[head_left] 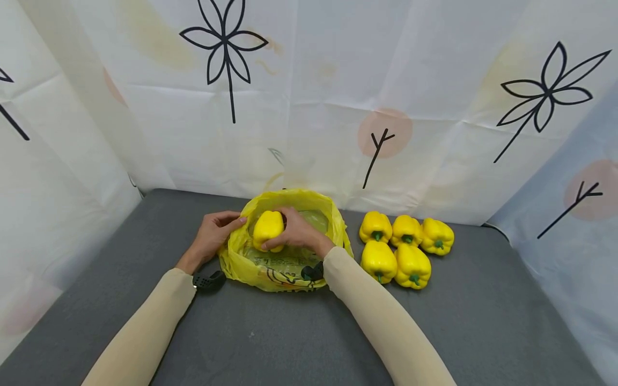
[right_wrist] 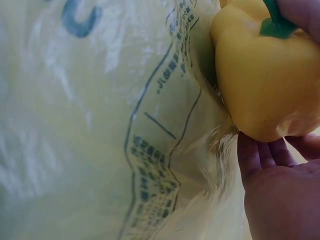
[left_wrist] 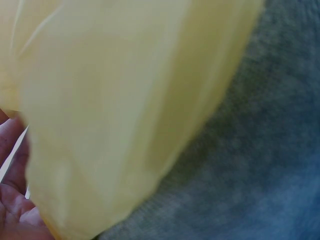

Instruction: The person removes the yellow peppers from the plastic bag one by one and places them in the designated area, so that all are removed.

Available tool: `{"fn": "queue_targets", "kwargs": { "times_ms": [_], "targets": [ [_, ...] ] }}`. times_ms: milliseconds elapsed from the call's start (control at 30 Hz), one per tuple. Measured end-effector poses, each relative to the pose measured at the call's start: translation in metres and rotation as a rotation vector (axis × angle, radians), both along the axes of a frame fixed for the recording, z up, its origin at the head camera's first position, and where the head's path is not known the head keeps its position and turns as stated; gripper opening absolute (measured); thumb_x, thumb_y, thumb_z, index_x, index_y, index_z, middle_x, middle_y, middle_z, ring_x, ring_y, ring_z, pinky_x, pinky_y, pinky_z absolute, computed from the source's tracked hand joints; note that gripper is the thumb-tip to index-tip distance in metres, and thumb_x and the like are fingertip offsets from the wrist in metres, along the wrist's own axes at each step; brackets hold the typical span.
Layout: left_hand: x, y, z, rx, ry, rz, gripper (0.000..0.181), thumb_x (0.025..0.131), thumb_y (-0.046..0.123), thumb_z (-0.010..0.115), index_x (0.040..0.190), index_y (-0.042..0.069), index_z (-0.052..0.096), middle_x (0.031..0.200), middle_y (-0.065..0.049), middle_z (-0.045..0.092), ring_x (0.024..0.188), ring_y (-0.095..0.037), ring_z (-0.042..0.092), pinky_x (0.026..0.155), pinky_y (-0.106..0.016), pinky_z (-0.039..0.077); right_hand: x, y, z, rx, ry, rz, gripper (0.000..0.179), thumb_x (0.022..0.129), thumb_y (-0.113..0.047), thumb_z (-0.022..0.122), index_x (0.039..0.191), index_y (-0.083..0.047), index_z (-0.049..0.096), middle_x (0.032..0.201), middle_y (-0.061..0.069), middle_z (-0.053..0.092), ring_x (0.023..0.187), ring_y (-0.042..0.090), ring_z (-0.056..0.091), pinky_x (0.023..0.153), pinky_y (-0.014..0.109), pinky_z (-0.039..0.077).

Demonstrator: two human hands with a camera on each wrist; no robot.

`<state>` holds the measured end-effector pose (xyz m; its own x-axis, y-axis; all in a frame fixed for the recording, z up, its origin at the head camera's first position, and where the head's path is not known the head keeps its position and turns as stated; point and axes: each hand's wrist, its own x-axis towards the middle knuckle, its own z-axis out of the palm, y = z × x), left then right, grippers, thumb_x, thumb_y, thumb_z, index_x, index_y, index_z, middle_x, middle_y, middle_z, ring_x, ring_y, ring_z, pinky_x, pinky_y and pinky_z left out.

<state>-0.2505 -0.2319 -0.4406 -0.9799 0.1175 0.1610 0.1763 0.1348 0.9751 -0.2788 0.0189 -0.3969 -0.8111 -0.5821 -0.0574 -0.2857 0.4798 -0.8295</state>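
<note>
A yellow plastic bag (head_left: 285,284) with dark print stands with its mouth wide open on the grey table. Inside its opening, my right hand (head_left: 300,231) grips a yellow bell pepper (head_left: 267,229), fingers and thumb around it. The right wrist view shows that bell pepper (right_wrist: 270,75) with its green stem, close beside the printed plastic. My left hand (head_left: 212,236) pinches the bag's left rim. In the left wrist view the bag (left_wrist: 110,110) covers much of that hand (left_wrist: 17,200).
Several yellow bell peppers (head_left: 379,261) sit in two rows just right of the bag, stems toward me. A patterned white curtain (head_left: 318,80) hangs along the table's back edge. Dark bands circle both wrists.
</note>
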Motion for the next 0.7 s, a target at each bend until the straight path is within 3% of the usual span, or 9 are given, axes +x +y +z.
{"fn": "queue_targets", "kwargs": {
  "times_ms": [367, 700],
  "targets": [
    [-0.001, 0.001, 0.0, -0.01, -0.001, 0.01, 0.042, 0.1, 0.025, 0.069, 0.127, -0.007, 0.067, 0.106, 0.004, 0.072, 0.092, -0.012, 0.069, 0.078, -0.025, 0.059, 0.004, 0.004, 0.002, -0.03, -0.037, 0.008, 0.088, 0.075, -0.024, 0.091, 0.146, -0.006, 0.043, 0.126, 0.007, 0.055, 0.104, 0.022, 0.057, 0.087, 0.034, 0.053],
    [-0.002, 0.0, -0.001, -0.004, -0.004, 0.003, 0.043, 0.1, 0.025, 0.069, 0.127, -0.008, 0.066, 0.104, 0.007, 0.072, 0.092, -0.012, 0.069, 0.079, -0.025, 0.059, 0.01, 0.007, 0.017, -0.1, -0.048, 0.013, 0.09, 0.076, -0.022, 0.089, 0.149, -0.009, 0.039, 0.129, 0.008, 0.053, 0.107, 0.024, 0.057, 0.085, 0.036, 0.055]
  ]
}}
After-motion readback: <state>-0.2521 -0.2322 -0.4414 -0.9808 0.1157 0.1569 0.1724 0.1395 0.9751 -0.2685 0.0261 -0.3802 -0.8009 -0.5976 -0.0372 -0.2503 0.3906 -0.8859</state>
